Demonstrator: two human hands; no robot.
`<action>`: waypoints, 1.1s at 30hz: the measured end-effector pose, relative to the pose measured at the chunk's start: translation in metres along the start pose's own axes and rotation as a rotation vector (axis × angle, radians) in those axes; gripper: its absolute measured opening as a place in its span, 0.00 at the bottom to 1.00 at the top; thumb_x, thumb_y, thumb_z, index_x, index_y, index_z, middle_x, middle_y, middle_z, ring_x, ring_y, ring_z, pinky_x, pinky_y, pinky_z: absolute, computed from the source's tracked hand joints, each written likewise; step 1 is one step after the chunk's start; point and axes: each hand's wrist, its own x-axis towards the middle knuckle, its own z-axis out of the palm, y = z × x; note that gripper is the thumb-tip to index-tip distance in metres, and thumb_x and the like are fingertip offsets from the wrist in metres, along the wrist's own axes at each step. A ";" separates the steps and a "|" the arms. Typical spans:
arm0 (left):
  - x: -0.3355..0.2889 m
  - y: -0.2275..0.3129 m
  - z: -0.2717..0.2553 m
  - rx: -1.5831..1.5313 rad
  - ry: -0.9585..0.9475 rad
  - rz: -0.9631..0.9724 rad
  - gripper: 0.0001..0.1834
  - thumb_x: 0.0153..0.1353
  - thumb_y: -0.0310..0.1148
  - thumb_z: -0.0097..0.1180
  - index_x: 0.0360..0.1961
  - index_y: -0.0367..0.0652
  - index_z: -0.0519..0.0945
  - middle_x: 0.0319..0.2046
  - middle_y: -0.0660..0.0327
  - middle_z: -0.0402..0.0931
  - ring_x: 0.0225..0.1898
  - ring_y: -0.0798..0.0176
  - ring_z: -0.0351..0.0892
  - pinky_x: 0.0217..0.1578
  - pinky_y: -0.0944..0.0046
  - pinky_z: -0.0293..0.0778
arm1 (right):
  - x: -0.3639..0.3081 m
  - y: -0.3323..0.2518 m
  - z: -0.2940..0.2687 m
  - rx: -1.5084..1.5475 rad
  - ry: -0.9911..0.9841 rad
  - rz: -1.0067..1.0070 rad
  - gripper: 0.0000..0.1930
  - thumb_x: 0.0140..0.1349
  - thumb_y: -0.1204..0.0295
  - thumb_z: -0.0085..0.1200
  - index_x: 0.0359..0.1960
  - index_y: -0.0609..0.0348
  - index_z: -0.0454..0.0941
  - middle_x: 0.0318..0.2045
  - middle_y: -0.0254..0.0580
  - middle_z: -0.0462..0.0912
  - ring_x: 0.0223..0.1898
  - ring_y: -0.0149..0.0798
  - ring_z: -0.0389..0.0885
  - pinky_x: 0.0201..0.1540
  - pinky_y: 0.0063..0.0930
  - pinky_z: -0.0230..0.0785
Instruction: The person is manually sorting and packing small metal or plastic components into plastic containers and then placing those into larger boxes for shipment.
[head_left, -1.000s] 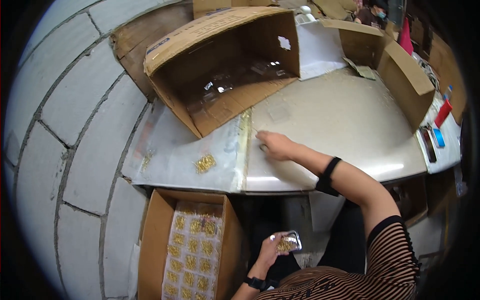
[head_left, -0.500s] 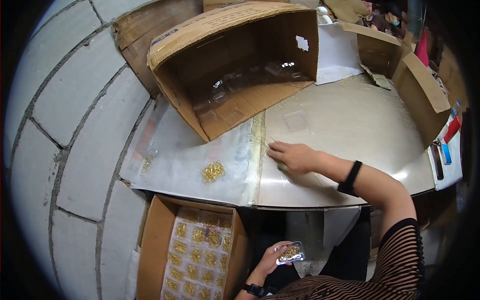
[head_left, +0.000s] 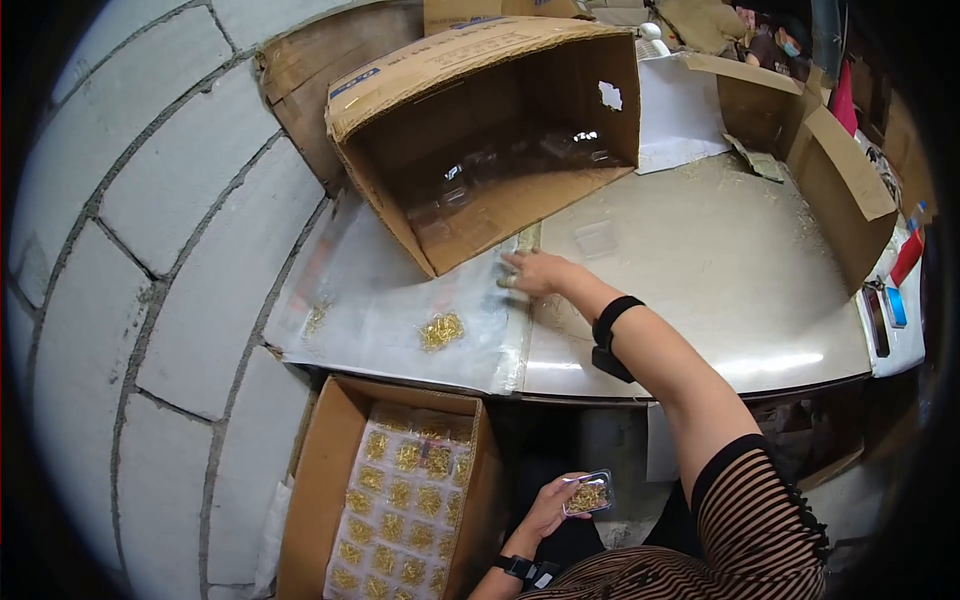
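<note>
My left hand (head_left: 547, 506) is low over my lap, gripping a small clear plastic box (head_left: 588, 494) filled with gold-coloured metal pieces. Stretched across the table, my right hand (head_left: 538, 273) is over the taped seam (head_left: 520, 330), with its fingers apart and nothing visible in them. An empty clear plastic box or lid (head_left: 596, 238) lies just beyond it on the metal tabletop (head_left: 690, 290). Left of the seam, a small heap of gold-coloured pieces (head_left: 441, 331) rests on the white sheet (head_left: 380, 300), with a sparser scatter (head_left: 318, 318) farther left.
A large cardboard box (head_left: 480, 110) lies on its side at the back, with clear plastic boxes inside. Below the table's left edge, an open carton (head_left: 310, 500) holds rows of filled clear boxes (head_left: 400, 495). Cardboard panels (head_left: 845, 190) line the right side; a block wall (head_left: 190, 250) stands left.
My right hand has moved left and away from me, from the metal surface to the seam. My left hand keeps its hold on the box. The whole view has shifted slightly.
</note>
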 end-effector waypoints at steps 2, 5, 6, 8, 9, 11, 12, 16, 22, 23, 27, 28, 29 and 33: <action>0.002 -0.002 -0.001 -0.041 -0.015 0.039 0.19 0.68 0.36 0.45 0.54 0.35 0.68 0.45 0.52 0.76 0.44 0.57 0.80 0.36 0.60 0.82 | -0.011 -0.010 0.004 -0.069 -0.168 0.041 0.33 0.61 0.48 0.43 0.66 0.49 0.56 0.68 0.45 0.52 0.66 0.52 0.54 0.62 0.50 0.56; 0.003 -0.005 -0.008 -0.107 -0.060 0.062 0.21 0.66 0.32 0.47 0.57 0.35 0.65 0.49 0.51 0.73 0.48 0.55 0.78 0.41 0.57 0.81 | -0.074 -0.003 0.016 -0.221 -0.161 -0.256 0.32 0.61 0.48 0.41 0.66 0.44 0.55 0.68 0.42 0.52 0.68 0.51 0.49 0.61 0.58 0.53; 0.002 -0.004 -0.006 -0.091 -0.040 0.074 0.22 0.64 0.30 0.49 0.58 0.35 0.64 0.50 0.51 0.73 0.49 0.54 0.77 0.42 0.56 0.80 | -0.098 0.007 0.015 -0.250 -0.175 -0.311 0.32 0.62 0.49 0.41 0.66 0.44 0.54 0.68 0.41 0.51 0.69 0.49 0.48 0.62 0.57 0.52; -0.002 0.003 0.003 -0.043 -0.035 0.082 0.27 0.57 0.23 0.56 0.58 0.36 0.64 0.50 0.52 0.72 0.50 0.56 0.76 0.46 0.57 0.78 | -0.140 0.038 0.017 -0.208 -0.124 -0.370 0.28 0.64 0.55 0.40 0.66 0.44 0.55 0.68 0.41 0.51 0.69 0.48 0.47 0.64 0.53 0.50; 0.000 0.001 0.001 0.017 -0.040 0.110 0.27 0.57 0.21 0.55 0.59 0.37 0.64 0.51 0.52 0.72 0.51 0.55 0.75 0.46 0.57 0.78 | -0.161 0.051 0.015 -0.202 -0.098 -0.354 0.27 0.65 0.58 0.39 0.66 0.44 0.56 0.68 0.41 0.51 0.69 0.48 0.47 0.65 0.51 0.48; -0.002 0.002 0.000 0.033 -0.043 0.137 0.28 0.56 0.20 0.56 0.58 0.37 0.64 0.51 0.52 0.72 0.50 0.55 0.76 0.45 0.58 0.79 | -0.196 0.070 0.011 -0.138 -0.038 -0.343 0.25 0.64 0.65 0.40 0.64 0.45 0.60 0.67 0.42 0.54 0.69 0.49 0.48 0.68 0.47 0.44; -0.002 0.002 0.001 0.032 -0.053 0.127 0.28 0.56 0.20 0.56 0.58 0.37 0.64 0.51 0.52 0.72 0.50 0.55 0.76 0.45 0.58 0.79 | -0.211 0.079 0.006 -0.140 -0.041 -0.329 0.25 0.64 0.65 0.40 0.64 0.45 0.60 0.67 0.42 0.54 0.69 0.49 0.48 0.68 0.47 0.44; -0.005 0.001 0.005 0.013 -0.010 0.103 0.25 0.57 0.20 0.55 0.57 0.36 0.66 0.49 0.53 0.74 0.47 0.58 0.77 0.43 0.59 0.80 | -0.252 0.100 -0.002 0.013 -0.009 -0.241 0.23 0.61 0.72 0.45 0.60 0.50 0.67 0.65 0.44 0.60 0.68 0.48 0.52 0.68 0.40 0.47; 0.005 -0.007 0.019 -0.094 0.000 0.100 0.22 0.70 0.40 0.38 0.54 0.32 0.67 0.45 0.51 0.75 0.44 0.58 0.79 0.41 0.61 0.80 | -0.212 0.037 0.034 0.096 0.325 -0.363 0.19 0.61 0.72 0.47 0.55 0.61 0.67 0.59 0.51 0.67 0.62 0.51 0.63 0.62 0.38 0.59; 0.013 -0.015 0.016 -0.006 0.071 0.111 0.27 0.71 0.46 0.30 0.53 0.31 0.68 0.45 0.51 0.75 0.43 0.57 0.79 0.38 0.61 0.80 | -0.196 0.022 0.043 0.095 0.381 -0.387 0.20 0.61 0.71 0.46 0.55 0.63 0.67 0.59 0.52 0.67 0.62 0.52 0.63 0.62 0.37 0.58; 0.017 -0.018 0.026 0.043 0.106 0.086 0.25 0.71 0.45 0.32 0.52 0.31 0.69 0.44 0.50 0.76 0.41 0.57 0.80 0.34 0.59 0.81 | -0.179 0.011 0.061 -0.143 0.378 -0.391 0.20 0.61 0.68 0.46 0.54 0.63 0.67 0.59 0.50 0.67 0.62 0.50 0.64 0.63 0.40 0.56; 0.015 -0.018 0.028 0.047 0.105 0.080 0.25 0.71 0.45 0.32 0.52 0.31 0.69 0.44 0.50 0.76 0.41 0.57 0.80 0.34 0.59 0.81 | -0.188 0.016 0.061 -0.161 0.399 -0.363 0.20 0.61 0.68 0.46 0.54 0.62 0.67 0.58 0.49 0.68 0.61 0.49 0.64 0.63 0.40 0.55; 0.013 -0.018 0.030 0.050 0.112 0.065 0.25 0.71 0.44 0.32 0.52 0.31 0.69 0.44 0.51 0.76 0.41 0.58 0.80 0.34 0.60 0.81 | -0.199 0.023 0.060 -0.181 0.419 -0.333 0.20 0.61 0.68 0.46 0.54 0.61 0.68 0.58 0.48 0.68 0.61 0.49 0.64 0.63 0.41 0.55; 0.020 -0.027 0.025 0.034 0.042 0.053 0.26 0.70 0.46 0.34 0.53 0.32 0.69 0.45 0.50 0.76 0.40 0.58 0.81 0.32 0.60 0.82 | -0.245 0.070 0.048 -0.226 0.456 -0.162 0.19 0.61 0.67 0.47 0.53 0.59 0.70 0.58 0.45 0.70 0.61 0.46 0.65 0.64 0.41 0.54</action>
